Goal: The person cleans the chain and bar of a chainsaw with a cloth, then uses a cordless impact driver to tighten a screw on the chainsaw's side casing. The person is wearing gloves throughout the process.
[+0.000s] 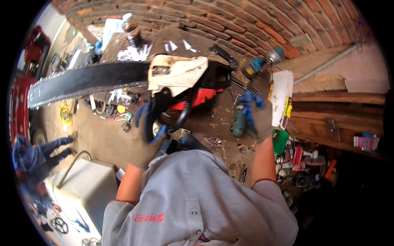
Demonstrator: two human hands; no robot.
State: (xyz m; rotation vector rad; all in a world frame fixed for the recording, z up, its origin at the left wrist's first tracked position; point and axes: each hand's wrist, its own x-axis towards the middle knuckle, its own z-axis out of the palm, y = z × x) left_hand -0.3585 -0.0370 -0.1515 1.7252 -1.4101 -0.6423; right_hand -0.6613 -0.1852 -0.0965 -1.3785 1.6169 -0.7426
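Note:
A large chainsaw (177, 76) with a cream cover and black and red body lies on the workbench. Its long bar (90, 81) sticks out to the left past the bench. My left hand (143, 141), in a grey glove with blue fingers, is at the black front guard, fingers on one side and thumb on the other; part of the grip is hidden. To the right, my right hand (259, 118) wears the same kind of glove, its fingers apart with nothing visible in them. Close beside it lies a green cylindrical power tool (238, 122).
Along the brick wall (246, 24) are a teal cordless tool (260, 63), a black curved part (223, 56) and a bottle of dark liquid (132, 32). A white board (282, 96) stands right of my right hand. Another person (37, 153) is at far left, near a white cabinet (84, 180).

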